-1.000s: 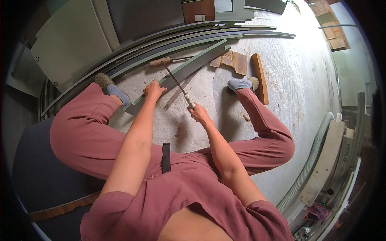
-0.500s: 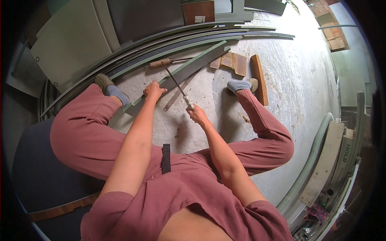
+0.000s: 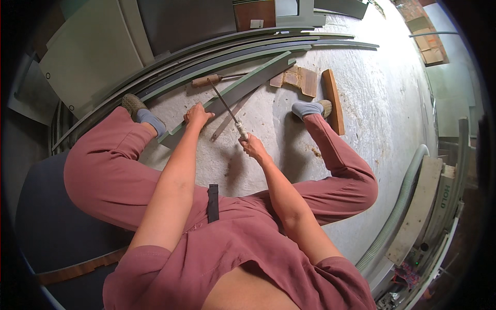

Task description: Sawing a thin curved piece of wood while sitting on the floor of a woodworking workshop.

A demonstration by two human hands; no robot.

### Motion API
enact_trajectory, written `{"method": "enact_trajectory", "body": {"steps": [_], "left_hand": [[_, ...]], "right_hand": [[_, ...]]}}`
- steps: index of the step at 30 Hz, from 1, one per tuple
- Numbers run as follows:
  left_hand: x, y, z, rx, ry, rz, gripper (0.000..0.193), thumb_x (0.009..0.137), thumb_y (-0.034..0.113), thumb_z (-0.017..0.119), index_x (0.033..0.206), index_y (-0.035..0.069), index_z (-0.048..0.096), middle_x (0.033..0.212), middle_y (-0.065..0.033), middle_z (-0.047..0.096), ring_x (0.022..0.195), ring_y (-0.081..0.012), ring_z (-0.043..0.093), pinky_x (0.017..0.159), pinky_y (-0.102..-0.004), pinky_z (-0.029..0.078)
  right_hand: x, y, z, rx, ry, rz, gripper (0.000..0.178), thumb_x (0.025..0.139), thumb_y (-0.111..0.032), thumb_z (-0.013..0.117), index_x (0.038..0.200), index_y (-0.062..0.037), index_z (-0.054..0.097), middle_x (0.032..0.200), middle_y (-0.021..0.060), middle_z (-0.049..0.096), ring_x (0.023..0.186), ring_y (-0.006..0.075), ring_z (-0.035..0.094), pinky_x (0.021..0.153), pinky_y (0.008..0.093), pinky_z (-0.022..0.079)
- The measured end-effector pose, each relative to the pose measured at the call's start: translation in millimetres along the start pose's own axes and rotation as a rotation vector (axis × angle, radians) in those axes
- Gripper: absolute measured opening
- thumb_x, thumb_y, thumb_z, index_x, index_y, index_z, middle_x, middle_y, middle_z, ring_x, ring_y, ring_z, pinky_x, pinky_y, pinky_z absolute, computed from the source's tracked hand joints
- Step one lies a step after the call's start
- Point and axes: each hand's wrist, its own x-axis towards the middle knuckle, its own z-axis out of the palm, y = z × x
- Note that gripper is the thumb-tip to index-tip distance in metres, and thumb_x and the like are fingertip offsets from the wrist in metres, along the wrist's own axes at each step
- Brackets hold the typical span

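A long grey strip with green edges (image 3: 248, 82) stands slantwise on the floor between my feet, with a notch at its far end. My left hand (image 3: 197, 118) is closed over its upper edge near the close end. In my right hand (image 3: 253, 146) is the pale, wrapped-looking handle of a long thin metal rod tool (image 3: 226, 103). The rod points forward and left and crosses over the strip; its far tip overlaps the wooden handle of another tool (image 3: 206, 81) lying beyond. That tool's thin shaft runs partly behind the strip.
Several long strips (image 3: 217, 49) lie along the far left. Brown wooden pieces (image 3: 294, 78) and a wooden bar (image 3: 334, 103) lie near my right foot. Pale panels (image 3: 95, 46) lean at left. A ribbed hose (image 3: 395, 217) and a wooden board (image 3: 416, 212) line the right side.
The thin rod tool has shifted very slightly forward and left across the strip, along with my right hand. My left hand keeps its place on the strip.
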Motion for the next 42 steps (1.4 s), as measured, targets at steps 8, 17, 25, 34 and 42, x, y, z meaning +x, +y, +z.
{"method": "enact_trajectory", "body": {"steps": [8, 17, 25, 34, 42], "left_hand": [[-0.2, -3.4, -3.0, 0.004, -0.025, -0.013, 0.057, 0.063, 0.041, 0.075, 0.104, 0.006, 0.057, 0.106, -0.0140, 0.060, 0.101, -0.0301, 0.056, 0.083, -0.0426, 0.044], [0.0, -1.1, -2.6, 0.016, -0.015, -0.014, 0.056, 0.064, 0.042, 0.074, 0.103, 0.005, 0.057, 0.106, -0.0144, 0.060, 0.101, -0.0296, 0.057, 0.084, -0.0419, 0.044], [1.0, -3.9, -3.6, 0.016, -0.035, -0.010, 0.055, 0.064, 0.042, 0.074, 0.102, 0.004, 0.059, 0.106, -0.0149, 0.060, 0.100, -0.0305, 0.057, 0.083, -0.0418, 0.044], [-5.8, 2.8, -10.3, 0.002, -0.035, -0.048, 0.052, 0.064, 0.041, 0.075, 0.100, 0.005, 0.061, 0.104, -0.0145, 0.061, 0.100, -0.0299, 0.057, 0.083, -0.0421, 0.043], [-9.7, 7.5, -14.2, 0.001, -0.057, -0.085, 0.050, 0.066, 0.039, 0.074, 0.100, 0.005, 0.061, 0.104, -0.0144, 0.061, 0.100, -0.0296, 0.057, 0.084, -0.0414, 0.042]], "right_hand": [[-0.1, -3.2, 2.0, 0.008, 0.001, -0.043, 0.020, 0.082, -0.025, 0.053, 0.086, -0.0060, 0.052, 0.060, 0.0037, 0.051, 0.052, 0.0132, 0.050, 0.050, 0.0298, 0.043], [-0.4, -5.5, 0.5, 0.016, -0.053, 0.032, 0.026, 0.079, -0.023, 0.054, 0.094, -0.0024, 0.051, 0.078, 0.0219, 0.060, 0.076, 0.0373, 0.059, 0.069, 0.0429, 0.045], [0.0, -5.9, 2.0, 0.059, -0.061, 0.055, 0.026, 0.078, -0.022, 0.054, 0.096, -0.0047, 0.053, 0.082, 0.0214, 0.061, 0.080, 0.0372, 0.059, 0.071, 0.0427, 0.045], [7.0, 4.5, 9.2, 0.081, -0.080, 0.072, 0.024, 0.078, -0.021, 0.054, 0.096, -0.0060, 0.053, 0.079, 0.0188, 0.061, 0.076, 0.0342, 0.060, 0.070, 0.0411, 0.046], [1.7, -3.2, 5.1, 0.130, -0.087, 0.087, 0.015, 0.082, -0.022, 0.053, 0.087, -0.0079, 0.051, 0.062, 0.0021, 0.052, 0.052, 0.0114, 0.050, 0.048, 0.0278, 0.043]]}}
